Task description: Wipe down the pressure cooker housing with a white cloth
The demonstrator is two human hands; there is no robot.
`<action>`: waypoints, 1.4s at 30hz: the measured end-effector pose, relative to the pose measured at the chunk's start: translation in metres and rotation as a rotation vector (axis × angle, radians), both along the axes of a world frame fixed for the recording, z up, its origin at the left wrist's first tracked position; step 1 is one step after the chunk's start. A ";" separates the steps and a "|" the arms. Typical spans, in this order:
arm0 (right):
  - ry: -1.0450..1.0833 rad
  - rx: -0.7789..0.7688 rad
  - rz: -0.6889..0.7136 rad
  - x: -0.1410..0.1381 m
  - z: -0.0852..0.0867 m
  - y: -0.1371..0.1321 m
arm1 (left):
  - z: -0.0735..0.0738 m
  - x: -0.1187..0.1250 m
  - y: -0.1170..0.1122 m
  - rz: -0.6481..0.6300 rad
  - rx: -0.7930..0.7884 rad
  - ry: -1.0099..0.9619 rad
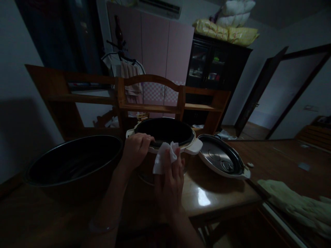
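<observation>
In front of me on the wooden table stands a round electric cooker [191, 147] with a white rim, white side handles and a dark, open inside. My left hand [137, 148] is closed over its near-left rim, fingers curled over the edge. My right hand [170, 182] presses a crumpled white tissue [162, 158] against the cooker's front, just below the rim. The tissue shows between and above the fingers. To the left sits a large dark pot [74, 175], open at the top. A lid [219, 155] lies to the right, its shiny metal underside facing up.
The glossy tabletop [207, 199] runs along the front. Behind the cooker rises a wooden shelf frame [152, 107]. A pale cloth bundle [294, 203] lies at the lower right, beyond the table's edge. A small white object [250, 165] is near the lid. The room is dim.
</observation>
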State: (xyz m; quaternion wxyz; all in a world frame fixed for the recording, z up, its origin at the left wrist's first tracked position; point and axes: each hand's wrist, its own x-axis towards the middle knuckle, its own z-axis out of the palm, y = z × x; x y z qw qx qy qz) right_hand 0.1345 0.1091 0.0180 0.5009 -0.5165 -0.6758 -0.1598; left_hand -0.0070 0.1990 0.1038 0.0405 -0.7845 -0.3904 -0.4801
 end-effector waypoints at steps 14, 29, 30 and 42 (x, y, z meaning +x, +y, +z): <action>-0.051 0.042 -0.005 0.000 0.003 0.004 | -0.002 -0.001 0.002 0.003 -0.011 -0.005; -0.082 0.311 0.118 0.018 -0.036 0.038 | -0.002 -0.001 0.003 -0.008 -0.021 -0.010; -0.073 0.334 0.123 0.019 -0.036 0.039 | -0.002 -0.001 0.003 -0.006 -0.019 -0.012; 0.668 0.200 0.310 0.016 0.008 -0.011 | -0.003 -0.002 0.004 0.019 -0.015 -0.011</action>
